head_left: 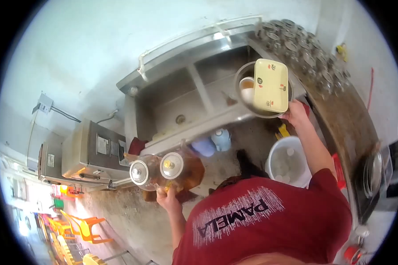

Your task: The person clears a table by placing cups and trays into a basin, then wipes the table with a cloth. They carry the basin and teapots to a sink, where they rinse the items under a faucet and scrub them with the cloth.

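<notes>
Pale walls close around a steel sink with two basins, seen from above, and a brown bench runs along its right side, crowded at the far end with rows of glass jars. My right hand grips the rim of a metal bowl held over the right end of the sink; a yellow tray lies across the bowl and a white cup sits inside it. My left hand is closed on the handles of two glass pitchers with round metal lids, carried side by side below the sink's front edge; the right one holds brown liquid. A white bucket stands on the floor near my right arm. Orange plastic chairs stand far off to the left.
</notes>
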Demonstrator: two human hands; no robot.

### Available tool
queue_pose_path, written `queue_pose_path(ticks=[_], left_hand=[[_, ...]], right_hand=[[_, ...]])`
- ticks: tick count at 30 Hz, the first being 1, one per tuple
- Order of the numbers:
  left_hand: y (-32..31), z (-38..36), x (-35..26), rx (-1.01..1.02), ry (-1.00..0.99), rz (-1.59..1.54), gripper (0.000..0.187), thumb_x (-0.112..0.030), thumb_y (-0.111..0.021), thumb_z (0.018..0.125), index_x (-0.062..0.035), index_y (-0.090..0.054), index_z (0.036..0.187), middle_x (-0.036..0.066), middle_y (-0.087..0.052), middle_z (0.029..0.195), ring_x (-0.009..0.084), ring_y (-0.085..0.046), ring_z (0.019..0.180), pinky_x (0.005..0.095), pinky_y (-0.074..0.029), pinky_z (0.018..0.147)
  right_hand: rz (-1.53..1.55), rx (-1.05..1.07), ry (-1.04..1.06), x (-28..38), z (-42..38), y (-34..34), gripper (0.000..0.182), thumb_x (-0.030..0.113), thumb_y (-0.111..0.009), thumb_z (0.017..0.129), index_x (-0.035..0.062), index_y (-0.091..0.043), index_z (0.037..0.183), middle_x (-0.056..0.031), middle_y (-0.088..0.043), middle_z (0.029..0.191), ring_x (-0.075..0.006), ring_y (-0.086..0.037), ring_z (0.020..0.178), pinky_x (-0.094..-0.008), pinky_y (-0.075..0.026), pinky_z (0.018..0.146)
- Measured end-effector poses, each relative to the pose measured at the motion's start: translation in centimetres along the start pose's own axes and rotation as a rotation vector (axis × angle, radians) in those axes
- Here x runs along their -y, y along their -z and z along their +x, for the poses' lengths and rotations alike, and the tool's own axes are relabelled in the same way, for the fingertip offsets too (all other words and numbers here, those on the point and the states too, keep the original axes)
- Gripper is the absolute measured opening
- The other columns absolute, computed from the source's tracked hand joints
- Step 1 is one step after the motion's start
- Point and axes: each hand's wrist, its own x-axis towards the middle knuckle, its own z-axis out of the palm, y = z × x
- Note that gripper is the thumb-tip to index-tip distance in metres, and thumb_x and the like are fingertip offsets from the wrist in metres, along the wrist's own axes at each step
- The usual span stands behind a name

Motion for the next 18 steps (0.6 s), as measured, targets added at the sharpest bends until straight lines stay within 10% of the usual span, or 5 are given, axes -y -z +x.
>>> queue_pose_path(ticks=[9, 18], left_hand=[[-10.3, 5.4, -0.9, -0.328, 0.165, 0.093, 0.004, 0.000, -0.058, 0.080, -0.0012, -0.059, 0.083, 0.002, -0.059, 0.077, 0.0082, -0.052, 0.067, 0.0224, -0.042, 0.060], [-12.0, 10.8, 0.0, -0.428, 0.181, 0.064, 0.014, 0.001, -0.058, 0.081, 0.0006, -0.061, 0.095, 0.003, -0.061, 0.085, 0.0097, -0.056, 0.073, 0.0225, -0.045, 0.064]], right_hand=[[-0.033, 0.090, -0.177, -4.1, 25.7, -5.8, 0.029, 0.011, -0.053, 0.086, 0.0051, -0.052, 0.114, -0.0133, -0.065, 0.093, -0.0238, -0.067, 0.072, -0.0381, -0.058, 0.057], [-0.100, 0.255, -0.305, -5.8, 30.3, -12.0, 0.026, 0.008, -0.053, 0.086, -0.0017, -0.050, 0.110, -0.0141, -0.064, 0.092, -0.0247, -0.067, 0.075, -0.0378, -0.059, 0.059]])
